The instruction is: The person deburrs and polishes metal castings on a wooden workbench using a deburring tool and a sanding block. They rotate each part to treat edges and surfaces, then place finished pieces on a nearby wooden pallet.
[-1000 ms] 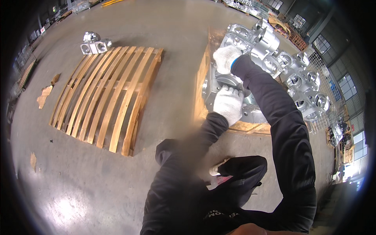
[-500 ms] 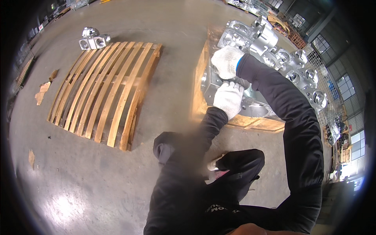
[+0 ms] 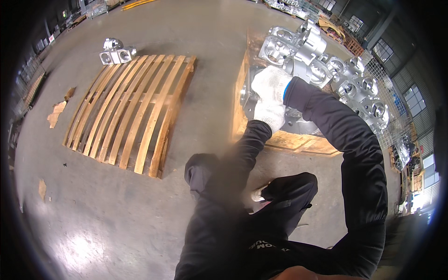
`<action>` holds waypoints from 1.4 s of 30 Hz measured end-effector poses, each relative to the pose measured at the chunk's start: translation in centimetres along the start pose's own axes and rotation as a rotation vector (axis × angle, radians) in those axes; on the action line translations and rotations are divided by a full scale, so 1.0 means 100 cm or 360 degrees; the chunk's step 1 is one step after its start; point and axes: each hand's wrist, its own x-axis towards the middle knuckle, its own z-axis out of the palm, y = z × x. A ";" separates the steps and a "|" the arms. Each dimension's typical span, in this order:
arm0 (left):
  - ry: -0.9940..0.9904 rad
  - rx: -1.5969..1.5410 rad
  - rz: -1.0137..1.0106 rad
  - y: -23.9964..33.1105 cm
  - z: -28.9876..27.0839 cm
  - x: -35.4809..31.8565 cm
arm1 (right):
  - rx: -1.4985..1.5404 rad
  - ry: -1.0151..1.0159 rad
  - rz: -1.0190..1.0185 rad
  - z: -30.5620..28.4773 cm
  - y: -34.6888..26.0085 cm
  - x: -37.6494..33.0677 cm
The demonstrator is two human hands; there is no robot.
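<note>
2 hands (image 3: 270,85), 1 slatted pallet (image 3: 150,100) — metal pcs (image 3: 311,47) several, no. unclear.

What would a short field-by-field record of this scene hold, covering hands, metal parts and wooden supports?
Person: white-gloved left hand and white-gloved right hand, overlapping in view; grips unclear
Nearest part: grey, flat-faced metal casting, partly hidden by the hands
Beneath it: brown wooden platform
Beyond the hands: silver, ring-ended metal castings, piled
Picture left: pale-brown, slatted wooden pallet
Lone part: silver, hollow metal casting, by the pallet's far-left corner

Pale lettering (image 3: 265,245) — only partly legible — crosses the dark jacket (image 3: 322,259).
</note>
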 end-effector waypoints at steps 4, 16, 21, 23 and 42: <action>-0.0019 0.0204 0.0046 -0.003 0.006 -0.002 | 0.0220 0.0142 0.0024 -0.007 -0.005 -0.016; 0.0587 0.0779 0.0097 -0.031 -0.045 -0.009 | 0.0585 0.0389 0.1353 0.040 0.010 -0.199; 0.0457 0.0078 -0.0275 -0.029 -0.055 -0.026 | 0.0659 0.0740 0.1733 0.091 -0.011 -0.261; 0.0523 0.0007 -0.0253 -0.022 -0.051 -0.033 | 0.0794 0.0754 0.1888 0.106 -0.021 -0.276; -0.0170 0.0097 -0.1127 -0.101 -0.025 0.088 | 0.1566 0.0683 0.1904 0.175 -0.152 -0.123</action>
